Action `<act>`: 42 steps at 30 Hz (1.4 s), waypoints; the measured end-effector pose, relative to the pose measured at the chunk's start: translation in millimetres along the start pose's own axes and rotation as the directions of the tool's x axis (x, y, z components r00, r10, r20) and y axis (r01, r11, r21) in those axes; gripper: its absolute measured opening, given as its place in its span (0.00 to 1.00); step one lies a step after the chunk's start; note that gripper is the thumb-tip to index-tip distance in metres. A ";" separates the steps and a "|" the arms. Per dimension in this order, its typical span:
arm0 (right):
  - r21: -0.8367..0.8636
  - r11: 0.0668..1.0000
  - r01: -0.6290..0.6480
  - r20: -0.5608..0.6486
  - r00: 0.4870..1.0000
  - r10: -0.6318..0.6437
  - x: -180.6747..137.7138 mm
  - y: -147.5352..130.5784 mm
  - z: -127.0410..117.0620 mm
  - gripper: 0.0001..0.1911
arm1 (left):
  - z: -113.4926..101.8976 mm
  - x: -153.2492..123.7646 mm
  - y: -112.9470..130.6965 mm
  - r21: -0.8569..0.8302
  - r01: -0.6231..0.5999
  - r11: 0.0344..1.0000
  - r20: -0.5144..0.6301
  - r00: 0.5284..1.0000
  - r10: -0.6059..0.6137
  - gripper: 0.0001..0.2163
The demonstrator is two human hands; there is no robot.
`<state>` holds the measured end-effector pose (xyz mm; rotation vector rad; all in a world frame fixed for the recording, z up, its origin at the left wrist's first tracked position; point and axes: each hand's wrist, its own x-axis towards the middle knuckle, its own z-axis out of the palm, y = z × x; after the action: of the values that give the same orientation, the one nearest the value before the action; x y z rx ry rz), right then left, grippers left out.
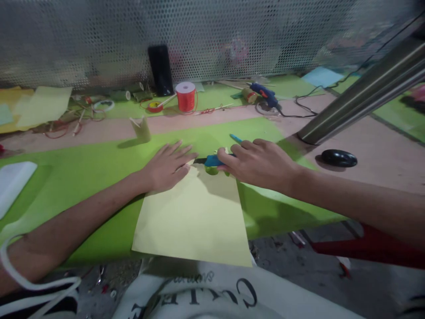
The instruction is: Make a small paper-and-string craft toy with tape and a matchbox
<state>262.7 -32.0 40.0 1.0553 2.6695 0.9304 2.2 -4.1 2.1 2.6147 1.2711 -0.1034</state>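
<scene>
A pale yellow sheet of paper (195, 217) lies on the green table cover (99, 208), its near edge hanging past the table's front. My left hand (169, 168) rests flat on the sheet's far left part, fingers spread. Wrapped around a blue utility knife (214, 160) is my right hand (262, 164), with the dark blade pointing left toward my left fingertips. Beneath the knife the paper has a cut-away spot where green shows. Small paper scraps are partly hidden by my right hand. A blue pen-like stick (236, 138) lies just beyond it.
Behind stand a red ribbon spool (186, 97), a dark phone (160, 71) and a cardboard tube (141, 130). A blue glue gun (264, 94) lies back right. At right are a black mouse (339, 158) and a slanted metal post (358, 93). A white object (15, 181) sits left.
</scene>
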 end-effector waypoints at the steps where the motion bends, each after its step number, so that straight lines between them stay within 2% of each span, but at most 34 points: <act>1: 0.000 1.000 -0.006 0.001 1.000 0.006 -0.6 -0.6 -0.1 0.18 | 0.1 0.2 -0.1 0.001 0.000 1.000 -0.001 1.000 0.000 0.27; 16: 0.047 0.998 -0.038 0.103 0.994 0.033 -7.7 -7.0 -9.5 0.19 | 0.5 0.0 -1.0 -0.007 -0.009 1.000 -0.006 1.000 0.009 0.27; 26: 0.043 0.998 -0.054 0.119 0.992 0.049 -13.3 -13.7 -12.9 0.19 | -0.1 -0.3 0.0 0.009 -0.010 1.000 -0.005 1.000 0.010 0.27; 32: 0.043 0.999 -0.019 0.102 0.995 0.015 -7.6 -1.9 -11.9 0.18 | -2.3 -1.5 2.1 -0.026 -0.053 0.998 -0.066 0.997 0.051 0.28; 37: -0.007 0.998 0.063 0.095 0.994 -0.062 4.3 15.2 -8.5 0.18 | -12.0 -1.5 6.2 -0.094 -0.129 0.987 -0.029 0.992 0.127 0.29; 42: -0.004 0.993 0.114 0.128 0.985 -0.113 14.5 25.2 -11.4 0.19 | -20.2 -5.2 4.1 -0.202 -0.052 0.978 -0.102 0.994 0.032 0.26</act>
<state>262.7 -13.9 65.5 0.9168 2.5858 0.8259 1.4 -5.7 23.3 2.4949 1.1872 0.1576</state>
